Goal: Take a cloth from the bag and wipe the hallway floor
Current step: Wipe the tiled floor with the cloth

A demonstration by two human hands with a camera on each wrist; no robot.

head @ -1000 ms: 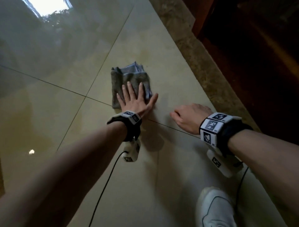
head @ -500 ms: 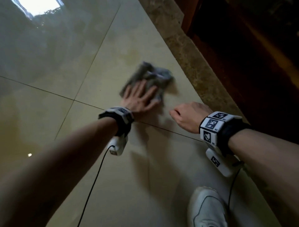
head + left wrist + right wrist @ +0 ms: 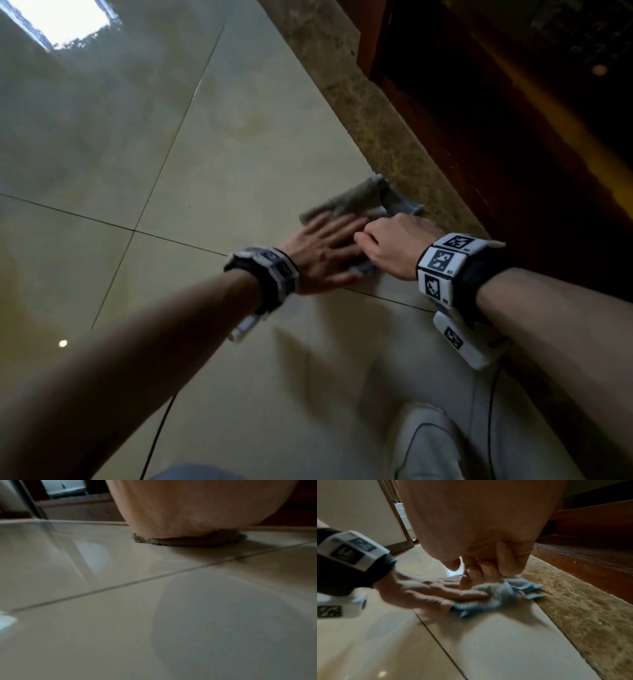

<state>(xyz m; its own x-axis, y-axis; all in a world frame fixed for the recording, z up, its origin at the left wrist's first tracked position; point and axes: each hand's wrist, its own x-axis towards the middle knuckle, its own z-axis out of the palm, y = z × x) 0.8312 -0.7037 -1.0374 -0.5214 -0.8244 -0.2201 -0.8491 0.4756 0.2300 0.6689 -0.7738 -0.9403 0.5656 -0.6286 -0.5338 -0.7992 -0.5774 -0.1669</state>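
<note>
Because wiping needs even pressure, the left hand point(image 3: 322, 251) presses flat, fingers straight, on the cloth point(image 3: 352, 202) lying on the floor point(image 3: 239, 154) beside the stone border point(image 3: 394, 137), while the right hand point(image 3: 397, 246), loosely curled and holding nothing, rests alongside as support.

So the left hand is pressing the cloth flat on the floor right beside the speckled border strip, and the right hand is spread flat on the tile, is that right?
Not quite. The right hand is not spread flat: the right wrist view shows its fingers curled. The rest holds: the left hand presses the cloth flat on the floor beside the speckled border strip.
</note>
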